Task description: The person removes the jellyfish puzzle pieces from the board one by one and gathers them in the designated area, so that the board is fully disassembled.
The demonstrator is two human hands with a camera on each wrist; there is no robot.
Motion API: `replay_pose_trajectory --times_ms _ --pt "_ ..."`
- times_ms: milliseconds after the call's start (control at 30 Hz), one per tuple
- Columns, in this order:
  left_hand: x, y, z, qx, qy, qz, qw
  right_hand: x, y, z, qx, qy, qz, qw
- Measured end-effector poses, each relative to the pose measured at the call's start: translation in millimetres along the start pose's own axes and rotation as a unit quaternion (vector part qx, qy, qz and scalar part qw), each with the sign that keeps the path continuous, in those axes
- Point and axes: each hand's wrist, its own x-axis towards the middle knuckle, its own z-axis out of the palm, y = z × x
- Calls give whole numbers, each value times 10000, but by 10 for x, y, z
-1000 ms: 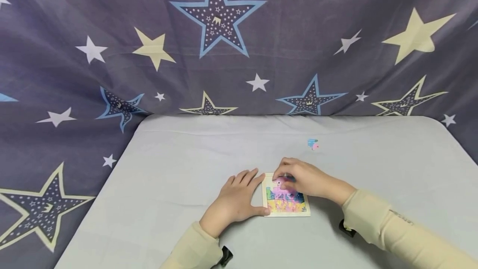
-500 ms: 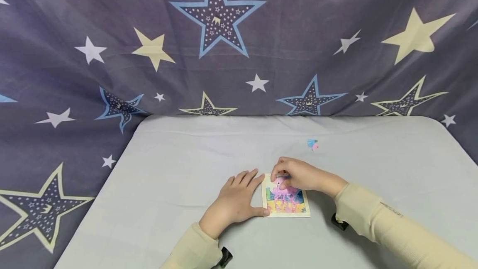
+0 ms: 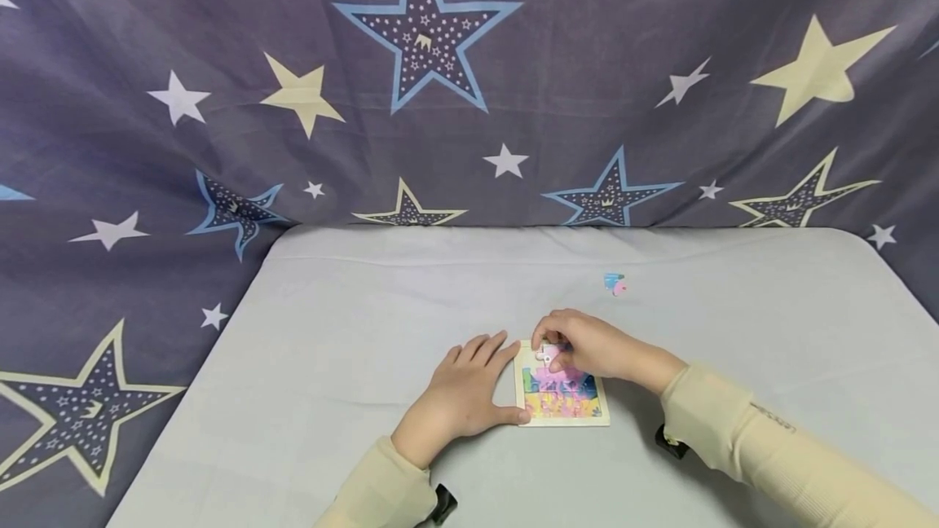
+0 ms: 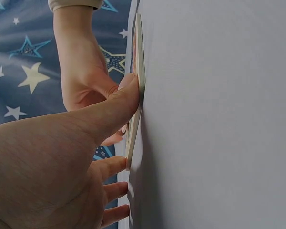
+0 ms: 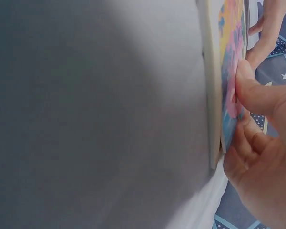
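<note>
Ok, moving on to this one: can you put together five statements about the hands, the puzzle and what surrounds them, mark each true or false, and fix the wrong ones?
1. The left hand touches the framed puzzle. True.
2. The loose blue-and-pink piece lies inside the puzzle's frame. False: it lies apart from the puzzle, on the grey surface.
3. The right hand is at the part of the puzzle nearer the backdrop. True.
4. The left sleeve is bright red. False: it is beige.
5. The backdrop is plain, without any pattern. False: it is printed with stars.
</note>
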Motion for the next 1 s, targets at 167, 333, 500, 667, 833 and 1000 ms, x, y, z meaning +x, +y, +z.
replay_pose_trajectory --times_ms 167,333,500,667,833,1000 --pt "-4 -1 1 -22 -7 -26 10000 -19 -20 15 -279 202 280 9990" --pt "-9 -1 -2 -26 10 0 10000 -37 -59 19 -316 225 555 9977" --pt "-10 2 -5 -21 25 23 10000 -60 -53 28 -461 337 508 9971" --pt "-6 -1 -6 -11 17 0 10000 -71 -38 9 -370 325 393 9980" --pt "-4 2 -9 31 -8 -18 10000 -86 -36 -23 -197 319 335 9987" --pt "-5 -2 0 52 -19 -24 10000 -94 -28 -50 -24 302 363 9989"
